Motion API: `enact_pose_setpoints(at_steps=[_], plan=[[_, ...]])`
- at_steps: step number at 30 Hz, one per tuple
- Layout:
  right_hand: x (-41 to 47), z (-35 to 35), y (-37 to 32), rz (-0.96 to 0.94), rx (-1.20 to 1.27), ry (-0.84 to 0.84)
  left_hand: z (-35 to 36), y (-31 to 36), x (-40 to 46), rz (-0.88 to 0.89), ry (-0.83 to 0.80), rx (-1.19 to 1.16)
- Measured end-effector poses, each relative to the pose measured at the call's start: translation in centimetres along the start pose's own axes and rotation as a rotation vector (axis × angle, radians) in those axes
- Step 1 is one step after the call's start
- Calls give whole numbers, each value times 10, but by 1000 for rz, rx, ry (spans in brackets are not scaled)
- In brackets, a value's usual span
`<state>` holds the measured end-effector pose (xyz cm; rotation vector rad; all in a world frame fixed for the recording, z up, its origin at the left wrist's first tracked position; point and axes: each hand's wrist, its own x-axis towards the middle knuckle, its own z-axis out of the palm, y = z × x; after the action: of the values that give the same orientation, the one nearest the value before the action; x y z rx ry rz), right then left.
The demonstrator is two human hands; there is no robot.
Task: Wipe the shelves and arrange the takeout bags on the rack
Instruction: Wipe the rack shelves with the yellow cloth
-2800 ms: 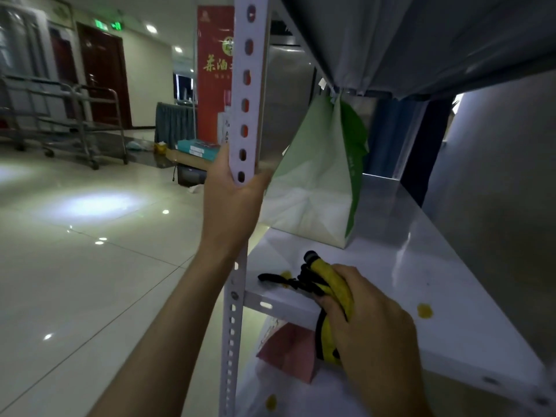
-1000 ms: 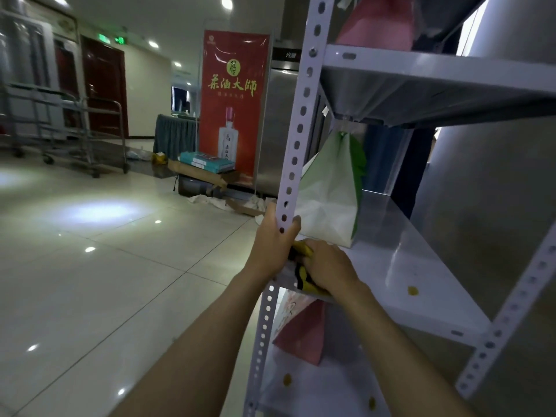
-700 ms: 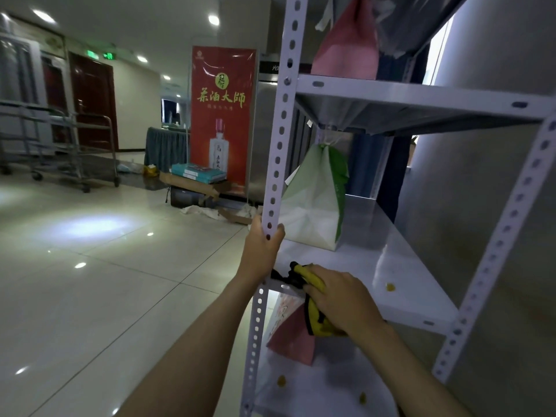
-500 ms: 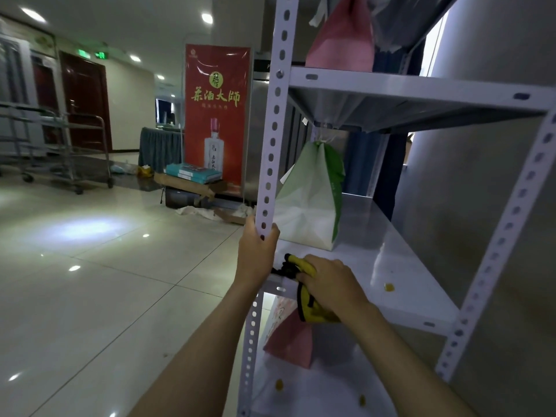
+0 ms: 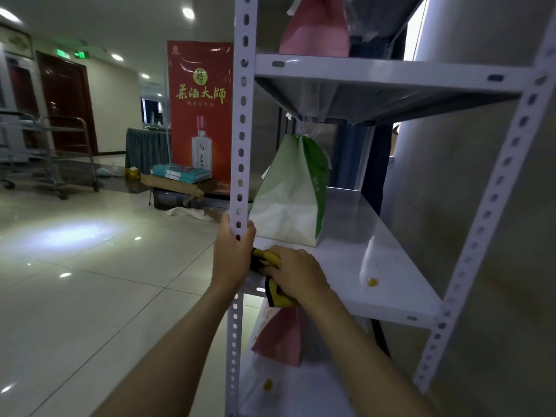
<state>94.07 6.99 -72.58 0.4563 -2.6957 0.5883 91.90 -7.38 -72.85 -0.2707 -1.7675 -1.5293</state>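
Note:
A white metal rack stands before me, and my left hand (image 5: pixel 233 257) grips its front left post (image 5: pixel 242 115). On the middle shelf (image 5: pixel 376 266), at its front left corner, my right hand (image 5: pixel 296 273) holds a yellow and black cloth (image 5: pixel 272 284) pressed down. A green and white takeout bag (image 5: pixel 293 203) stands upright farther back on that shelf. A pink bag (image 5: pixel 316 28) sits on the top shelf, and another pink bag (image 5: pixel 281 338) on the lower shelf. A yellow spot (image 5: pixel 372 282) marks the middle shelf, with one more spot (image 5: pixel 267 384) on the lower shelf.
A grey wall (image 5: pixel 481 206) lies close behind the rack on the right. To the left is open tiled floor (image 5: pixel 90 281), with a red banner (image 5: pixel 200 115), stacked boxes (image 5: pixel 180 173) and a metal trolley (image 5: pixel 60 152) farther off.
My right hand has rubbed the cloth back and forth at the shelf's front left corner and now lies close beside my left hand. My view has pulled back from the rack.

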Motion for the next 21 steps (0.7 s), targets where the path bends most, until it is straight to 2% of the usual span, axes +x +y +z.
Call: enact_pose_setpoints(at_steps=[7,9,11,14,16,19,21], plan=[[-81,-32,12,-24,285,-21,-15,21,4,-161,-161,12],[-96,-46,21,30,419,43,-16,23,4,-200,-165,10],[-104,-64,33,79,512,178,-15,24,3,-210,-158,18],[-107,-89,51,82,389,314,-15,21,3,-195,-153,39],[-106,-96,66,106,280,267,-14,18,2,-176,-135,42],[-101,-90,86,201,127,95,-9,12,0,-122,-86,51],[-93,-82,96,246,48,100,-6,6,-1,-105,-54,72]])
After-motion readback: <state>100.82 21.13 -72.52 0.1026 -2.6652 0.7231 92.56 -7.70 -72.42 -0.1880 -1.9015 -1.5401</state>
